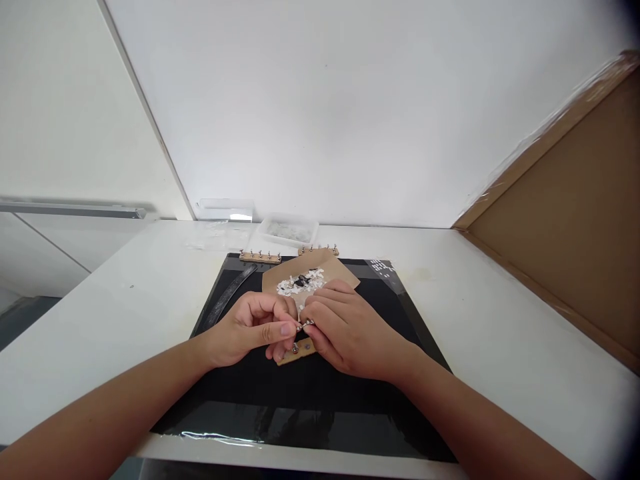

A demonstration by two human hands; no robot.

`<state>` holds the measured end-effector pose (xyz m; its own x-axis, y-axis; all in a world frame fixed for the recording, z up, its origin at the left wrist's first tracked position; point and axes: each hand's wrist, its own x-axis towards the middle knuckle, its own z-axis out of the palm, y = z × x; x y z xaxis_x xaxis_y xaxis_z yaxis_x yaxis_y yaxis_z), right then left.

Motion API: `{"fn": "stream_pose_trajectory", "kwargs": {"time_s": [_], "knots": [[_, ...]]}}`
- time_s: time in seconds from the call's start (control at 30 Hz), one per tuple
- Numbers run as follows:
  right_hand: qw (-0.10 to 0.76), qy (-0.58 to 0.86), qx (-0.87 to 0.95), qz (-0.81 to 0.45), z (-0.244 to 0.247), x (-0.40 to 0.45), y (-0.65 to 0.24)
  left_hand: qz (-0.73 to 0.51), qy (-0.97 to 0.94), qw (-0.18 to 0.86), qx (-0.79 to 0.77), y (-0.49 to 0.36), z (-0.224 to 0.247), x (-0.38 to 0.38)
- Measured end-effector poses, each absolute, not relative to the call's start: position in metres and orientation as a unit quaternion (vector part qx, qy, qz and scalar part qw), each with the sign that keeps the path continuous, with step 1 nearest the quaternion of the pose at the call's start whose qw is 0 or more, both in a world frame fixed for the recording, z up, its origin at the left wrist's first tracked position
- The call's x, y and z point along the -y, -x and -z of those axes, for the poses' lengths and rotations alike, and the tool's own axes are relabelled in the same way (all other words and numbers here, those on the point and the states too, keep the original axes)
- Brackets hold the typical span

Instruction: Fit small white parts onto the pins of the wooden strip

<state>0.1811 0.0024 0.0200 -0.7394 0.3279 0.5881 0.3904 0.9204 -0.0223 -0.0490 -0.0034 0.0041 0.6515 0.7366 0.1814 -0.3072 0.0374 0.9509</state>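
My left hand (255, 327) and my right hand (345, 330) meet over the black mat (250, 390). Pinched between both sets of fingertips is a small shiny metal piece (306, 324); its exact shape is too small to tell. Just below the fingers, a short tan strip (300, 352) with small round metal parts lies partly hidden by both hands. Beyond the hands, brown paper (340, 268) carries white scraps (315, 277) and a few dark bits.
Two strips with upright metal pins (260, 257) (319, 251) stand at the mat's far edge. A dark curved tool (231, 293) lies left. Behind is a clear plastic tray (289, 232). White labels (383, 268) sit at the far right corner; a brown-framed panel (560, 200) rises right.
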Motion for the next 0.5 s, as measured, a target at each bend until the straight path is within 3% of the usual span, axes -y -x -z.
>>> {"fn": "stream_pose_trajectory", "kwargs": {"time_s": [0.5], "knots": [[0.277,0.212,0.937,0.020,-0.0147,-0.0097,-0.1839,-0.458,-0.620,0.609,-0.186,0.0434,-0.0036,0.0031]]}}
